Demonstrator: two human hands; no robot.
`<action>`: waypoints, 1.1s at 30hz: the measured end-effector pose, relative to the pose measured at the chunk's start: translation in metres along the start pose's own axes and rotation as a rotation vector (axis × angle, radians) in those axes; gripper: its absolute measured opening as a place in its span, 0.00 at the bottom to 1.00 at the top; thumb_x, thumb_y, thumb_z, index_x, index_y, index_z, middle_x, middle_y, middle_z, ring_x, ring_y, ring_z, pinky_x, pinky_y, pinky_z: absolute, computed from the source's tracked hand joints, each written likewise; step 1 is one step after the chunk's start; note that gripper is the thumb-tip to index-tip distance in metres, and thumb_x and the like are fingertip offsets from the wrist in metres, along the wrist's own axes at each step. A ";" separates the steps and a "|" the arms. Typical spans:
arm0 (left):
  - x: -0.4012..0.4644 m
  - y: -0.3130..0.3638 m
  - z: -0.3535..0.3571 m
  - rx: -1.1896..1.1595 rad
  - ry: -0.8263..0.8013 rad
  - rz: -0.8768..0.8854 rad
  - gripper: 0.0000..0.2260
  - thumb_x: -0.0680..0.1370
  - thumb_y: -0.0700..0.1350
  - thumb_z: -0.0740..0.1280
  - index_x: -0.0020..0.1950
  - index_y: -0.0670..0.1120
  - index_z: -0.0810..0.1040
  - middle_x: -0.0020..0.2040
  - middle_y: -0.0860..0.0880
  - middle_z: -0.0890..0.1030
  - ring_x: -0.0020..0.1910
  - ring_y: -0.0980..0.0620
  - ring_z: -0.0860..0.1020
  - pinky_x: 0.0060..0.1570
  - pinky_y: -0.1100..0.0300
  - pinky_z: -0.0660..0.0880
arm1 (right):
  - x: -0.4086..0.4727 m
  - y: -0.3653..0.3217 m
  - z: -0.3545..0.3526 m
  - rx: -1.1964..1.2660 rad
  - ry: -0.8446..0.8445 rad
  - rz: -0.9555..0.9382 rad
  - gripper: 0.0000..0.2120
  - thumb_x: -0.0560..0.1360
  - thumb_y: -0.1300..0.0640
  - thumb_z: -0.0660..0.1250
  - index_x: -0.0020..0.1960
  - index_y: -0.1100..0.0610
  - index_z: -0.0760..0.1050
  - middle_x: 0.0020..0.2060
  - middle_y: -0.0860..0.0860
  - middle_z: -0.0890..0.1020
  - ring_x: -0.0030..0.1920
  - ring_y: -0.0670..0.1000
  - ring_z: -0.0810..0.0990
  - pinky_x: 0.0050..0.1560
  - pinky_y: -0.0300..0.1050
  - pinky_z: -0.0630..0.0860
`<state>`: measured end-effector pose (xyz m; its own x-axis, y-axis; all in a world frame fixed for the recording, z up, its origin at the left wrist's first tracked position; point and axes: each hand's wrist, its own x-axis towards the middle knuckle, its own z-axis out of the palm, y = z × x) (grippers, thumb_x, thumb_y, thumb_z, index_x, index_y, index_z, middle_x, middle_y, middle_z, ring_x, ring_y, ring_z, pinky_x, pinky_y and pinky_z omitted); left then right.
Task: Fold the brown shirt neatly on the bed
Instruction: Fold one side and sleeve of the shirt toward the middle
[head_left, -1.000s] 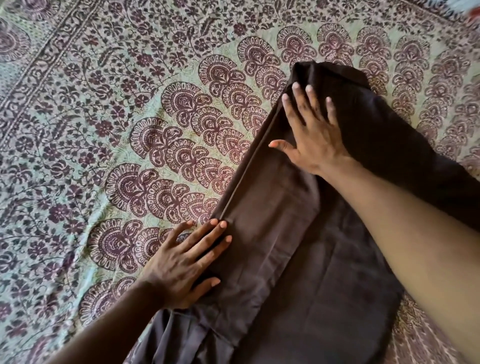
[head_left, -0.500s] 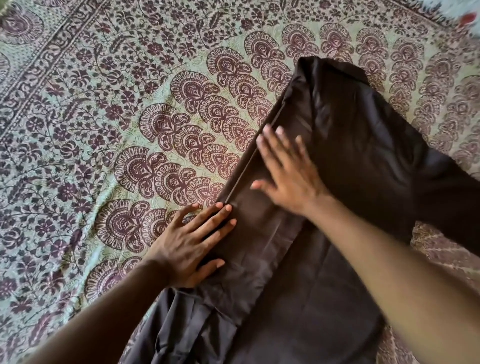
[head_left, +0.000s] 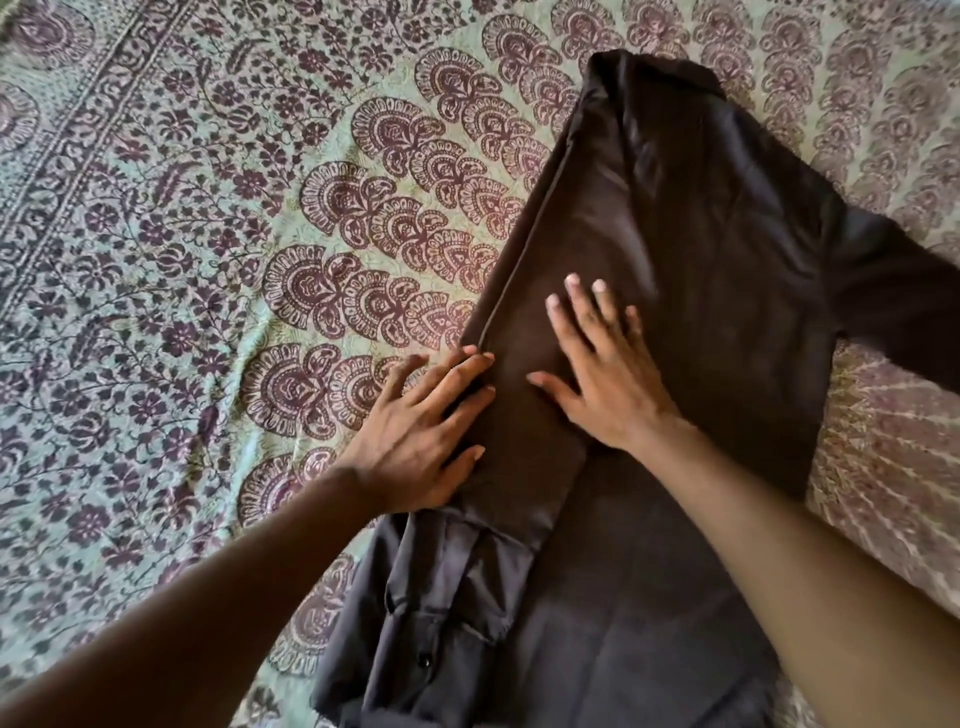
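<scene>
Brown shirt (head_left: 701, 249) flat under both palms; left hand (head_left: 421, 441), right hand (head_left: 602, 379) grip nothing, seemingly pressing.

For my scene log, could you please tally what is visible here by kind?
Brown shirt: 1
Patterned bedspread: 1
Hands: 2, the left hand and the right hand, both flat on the shirt
Total: 4

Bed (head_left: 156, 260) with a green cover full of dark purple flowers and fan shapes, brown shirt (head_left: 675, 260) lying flat on it, one side folded in, a sleeve sticking out to the right side
</scene>
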<state>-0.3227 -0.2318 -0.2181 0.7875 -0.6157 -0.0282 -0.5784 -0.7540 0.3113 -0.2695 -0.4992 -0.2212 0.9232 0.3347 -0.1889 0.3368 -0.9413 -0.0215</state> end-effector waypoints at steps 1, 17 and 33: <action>-0.011 0.005 0.001 -0.023 0.028 0.047 0.29 0.79 0.60 0.65 0.75 0.46 0.73 0.81 0.44 0.65 0.81 0.44 0.62 0.75 0.38 0.61 | -0.009 -0.011 0.006 0.017 -0.016 -0.019 0.39 0.82 0.33 0.49 0.84 0.55 0.51 0.84 0.55 0.48 0.84 0.60 0.48 0.78 0.69 0.56; -0.061 0.042 -0.006 0.112 -0.315 0.122 0.55 0.68 0.80 0.60 0.85 0.47 0.52 0.85 0.44 0.47 0.84 0.37 0.46 0.78 0.32 0.53 | -0.142 -0.048 0.008 0.302 -0.085 -0.200 0.36 0.82 0.40 0.60 0.85 0.50 0.52 0.85 0.52 0.45 0.84 0.54 0.44 0.83 0.57 0.50; 0.217 0.294 0.061 -0.111 -0.133 0.233 0.28 0.77 0.52 0.61 0.75 0.40 0.71 0.76 0.40 0.72 0.72 0.38 0.73 0.62 0.42 0.78 | -0.265 0.202 -0.006 1.145 0.694 0.976 0.10 0.81 0.60 0.70 0.61 0.53 0.81 0.47 0.44 0.86 0.43 0.39 0.86 0.39 0.30 0.79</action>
<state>-0.3351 -0.6008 -0.1905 0.5973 -0.7993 -0.0654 -0.7079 -0.5638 0.4254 -0.4456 -0.7775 -0.1700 0.6982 -0.7048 -0.1257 -0.3935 -0.2311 -0.8898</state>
